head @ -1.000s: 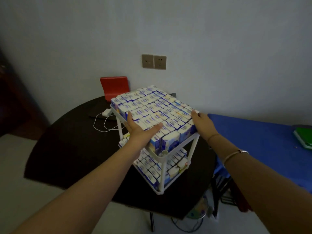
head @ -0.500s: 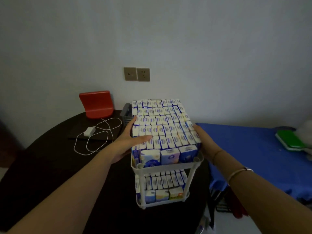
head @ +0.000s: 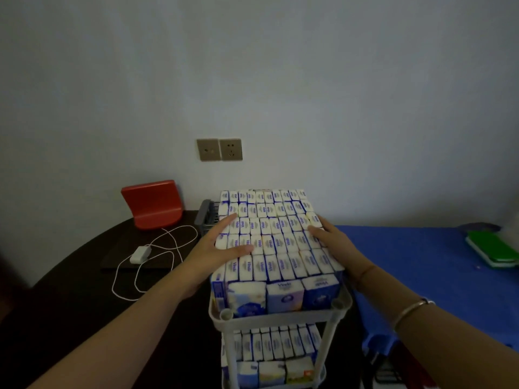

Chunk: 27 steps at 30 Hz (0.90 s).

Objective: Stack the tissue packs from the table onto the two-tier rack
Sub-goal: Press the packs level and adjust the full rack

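Observation:
A white two-tier rack (head: pixel 280 321) stands on the dark round table (head: pixel 70 304), straight in front of me. Its top tier is packed with rows of blue-and-white tissue packs (head: pixel 269 228) standing on edge, and the lower tier holds more tissue packs (head: pixel 275 349). My left hand (head: pixel 222 248) lies flat on the left side of the top packs, fingers spread. My right hand (head: pixel 331 237) rests flat against the right side of the same block. Neither hand grips a pack.
A red plastic stand (head: pixel 153 203) sits at the back of the table by the wall. A white charger with its cable (head: pixel 140 254) lies left of the rack. A grey basket (head: pixel 206 217) is behind the rack. A blue table (head: pixel 421 262) with a green item (head: pixel 494 248) is on the right.
The rack has turned from a corner-on angle to face me squarely. Both hands have slid further up over the top packs and now lie flatter on them.

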Tool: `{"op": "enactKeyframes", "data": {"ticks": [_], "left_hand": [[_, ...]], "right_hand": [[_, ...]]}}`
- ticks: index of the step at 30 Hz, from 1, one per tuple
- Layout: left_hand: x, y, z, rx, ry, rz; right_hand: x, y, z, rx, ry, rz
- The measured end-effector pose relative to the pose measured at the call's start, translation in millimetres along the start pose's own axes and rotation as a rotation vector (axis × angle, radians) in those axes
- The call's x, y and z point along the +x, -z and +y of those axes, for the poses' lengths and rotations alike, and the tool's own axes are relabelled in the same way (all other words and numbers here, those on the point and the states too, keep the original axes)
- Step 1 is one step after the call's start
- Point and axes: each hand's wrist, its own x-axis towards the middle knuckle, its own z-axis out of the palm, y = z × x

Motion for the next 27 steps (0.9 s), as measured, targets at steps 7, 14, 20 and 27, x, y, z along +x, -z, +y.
{"op": "enactKeyframes", "data": {"ticks": [7, 14, 20, 27], "left_hand": [[21, -58, 50, -0.016, -0.108, 0.069], [85, -191, 82, -0.034, -0.158, 0.069], [155, -303, 80, -0.116, -0.084, 0.021], [210, -383, 74, -0.161, -0.029, -0.005]], "right_hand": [[22, 77, -29, 0.039, 0.079, -0.006], [50, 216, -27, 0.108, 0.126, 0.071], [78, 332, -6, 0.096, 0.086, 0.14], [116, 416, 22, 0.009, 0.035, 0.188]]}}
